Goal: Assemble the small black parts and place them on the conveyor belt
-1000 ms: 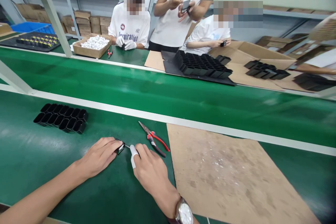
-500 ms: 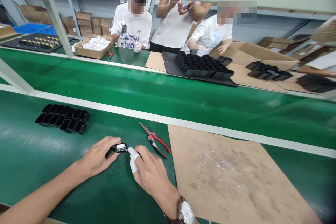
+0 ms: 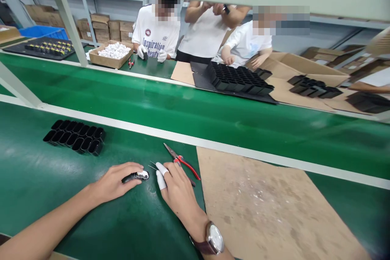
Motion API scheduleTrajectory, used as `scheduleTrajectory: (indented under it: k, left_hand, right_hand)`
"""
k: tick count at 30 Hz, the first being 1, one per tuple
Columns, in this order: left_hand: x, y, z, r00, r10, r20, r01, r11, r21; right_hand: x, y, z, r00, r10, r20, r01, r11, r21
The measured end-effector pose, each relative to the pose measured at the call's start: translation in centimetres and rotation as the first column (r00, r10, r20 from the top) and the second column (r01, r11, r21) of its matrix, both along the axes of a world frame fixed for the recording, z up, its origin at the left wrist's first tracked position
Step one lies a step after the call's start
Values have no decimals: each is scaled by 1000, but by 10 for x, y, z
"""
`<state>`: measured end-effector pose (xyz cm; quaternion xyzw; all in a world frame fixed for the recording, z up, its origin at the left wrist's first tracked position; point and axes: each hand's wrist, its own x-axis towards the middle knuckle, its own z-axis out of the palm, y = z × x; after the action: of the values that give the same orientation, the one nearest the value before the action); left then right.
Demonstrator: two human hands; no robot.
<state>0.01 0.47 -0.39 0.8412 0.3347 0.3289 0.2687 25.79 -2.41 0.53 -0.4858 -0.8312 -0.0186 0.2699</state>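
My left hand (image 3: pixel 122 180) is closed around a small black casing (image 3: pixel 129 178), which lies on its side on the green bench. White material and small metallic parts (image 3: pixel 141 175) show at the casing's end facing right. My right hand (image 3: pixel 176 187), with white finger cots on two fingers, grips metal tweezers (image 3: pixel 153 166). The tweezers' two tips are apart from each other and just off the casing. Red-handled long-nose pliers (image 3: pixel 179 160) lie behind my right hand, which partly covers them.
Rows of black casings (image 3: pixel 74 136) stand at left. A stained cardboard sheet (image 3: pixel 262 203) covers the bench at right. Across the green belt (image 3: pixel 183 107), people sit and stand by a box of white pieces (image 3: pixel 111 55) and a block of black casings (image 3: pixel 240 77).
My right hand has drawn the tweezers back from the casing's end, and their tips have spread. My left hand keeps its hold. A person across has lowered a black piece to the table.
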Motion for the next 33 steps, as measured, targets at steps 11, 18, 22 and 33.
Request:
scheduleTrajectory:
  k: [11, 18, 22, 33]
  left_hand:
    - [-1, -3, -5, 998, 46, -41, -52, 986, -160]
    - [-1, -4, -5, 998, 5, -59, -16, 983, -185]
    - [0, -4, 0, 995, 9, -103, -33, 972, -234]
    - [-1, -5, 0, 992, 14, -128, -52, 954, -296]
  right_hand:
    - [-13, -5, 11, 952, 283, -115, -297, 946, -130]
    - [-10, -6, 1, 935, 323, -146, -337, 938, -81]
    - [-11, -7, 2, 944, 307, -118, -316, 947, -61]
    - [-14, -6, 1, 902, 310, -299, -336, 941, -38]
